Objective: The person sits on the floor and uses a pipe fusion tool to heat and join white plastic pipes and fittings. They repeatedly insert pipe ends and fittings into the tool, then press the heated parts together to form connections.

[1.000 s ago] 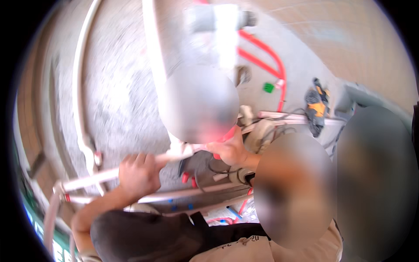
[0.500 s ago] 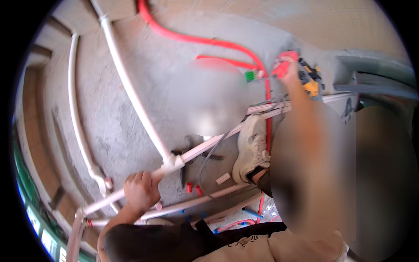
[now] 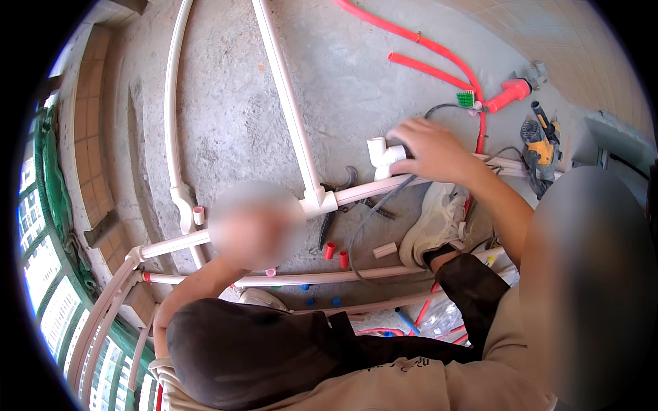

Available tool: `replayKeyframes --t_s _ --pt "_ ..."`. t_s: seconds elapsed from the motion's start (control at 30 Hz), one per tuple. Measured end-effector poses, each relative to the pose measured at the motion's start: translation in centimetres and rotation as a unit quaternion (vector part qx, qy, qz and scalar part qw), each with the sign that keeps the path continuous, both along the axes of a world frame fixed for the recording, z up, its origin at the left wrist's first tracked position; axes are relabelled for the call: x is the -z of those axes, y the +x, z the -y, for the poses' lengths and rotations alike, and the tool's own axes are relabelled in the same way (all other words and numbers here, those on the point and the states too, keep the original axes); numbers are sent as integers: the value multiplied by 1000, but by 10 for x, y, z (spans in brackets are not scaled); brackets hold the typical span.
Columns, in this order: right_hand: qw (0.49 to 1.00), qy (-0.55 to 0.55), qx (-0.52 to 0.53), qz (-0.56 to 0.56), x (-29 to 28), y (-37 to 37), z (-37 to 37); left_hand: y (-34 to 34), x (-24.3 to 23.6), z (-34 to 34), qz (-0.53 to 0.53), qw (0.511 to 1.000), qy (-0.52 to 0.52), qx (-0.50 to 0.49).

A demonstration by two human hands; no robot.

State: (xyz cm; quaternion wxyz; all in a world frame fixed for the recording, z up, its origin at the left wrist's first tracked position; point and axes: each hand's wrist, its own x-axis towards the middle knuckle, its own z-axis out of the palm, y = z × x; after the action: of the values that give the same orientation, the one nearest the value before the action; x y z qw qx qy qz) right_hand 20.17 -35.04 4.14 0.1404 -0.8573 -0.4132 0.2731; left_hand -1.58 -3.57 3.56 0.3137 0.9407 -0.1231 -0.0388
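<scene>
My right hand reaches over a white bent pipe fitting on the concrete floor. Its fingers are apart, with thumb and fingertips at the fitting's right side; whether they touch it I cannot tell. At the left, my left hand is over the white pipe, its fingers hidden by a blur. Farther along, this pipe meets a tee, from which another white pipe runs away from me. Beyond my right hand lies a red-handled tool, with a small green-bristled brush beside it.
A yellow-and-black power tool lies at the right. Red pipe curves across the far floor. A dark cable loops near my shoe. Short red pieces and a pale pipe offcut lie nearby.
My right hand has left the red-handled tool and moved left and nearer, to the white fitting. The view has shifted, and my left hand stays by the pipe.
</scene>
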Motion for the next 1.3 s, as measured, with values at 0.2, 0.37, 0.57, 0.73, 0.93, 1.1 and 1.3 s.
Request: replayKeyframes --t_s 0.2,0.37,0.57,0.73,0.93,1.1,1.3 --pt "988 -20 -23 -150 20 24 -10 -4 7 -4 3 1000 20 -3" --pt "984 77 13 159 -6 90 -31 4 8 -5 4 1000 17 23" --pt "977 -108 -136 -124 -4 -56 -36 -5 25 -6 15 1000 12 -5" --pt "997 -28 30 -71 14 -105 -50 -12 17 -21 3 1000 1 -14" --pt "998 45 32 -3 16 -135 -79 -29 26 -59 -45 999 20 6" --pt "999 38 -15 8 33 -146 -109 -38 39 -95 46 999 14 -6" --pt "998 51 5 24 36 -171 -160 -43 31 -152 -54 996 74 19"
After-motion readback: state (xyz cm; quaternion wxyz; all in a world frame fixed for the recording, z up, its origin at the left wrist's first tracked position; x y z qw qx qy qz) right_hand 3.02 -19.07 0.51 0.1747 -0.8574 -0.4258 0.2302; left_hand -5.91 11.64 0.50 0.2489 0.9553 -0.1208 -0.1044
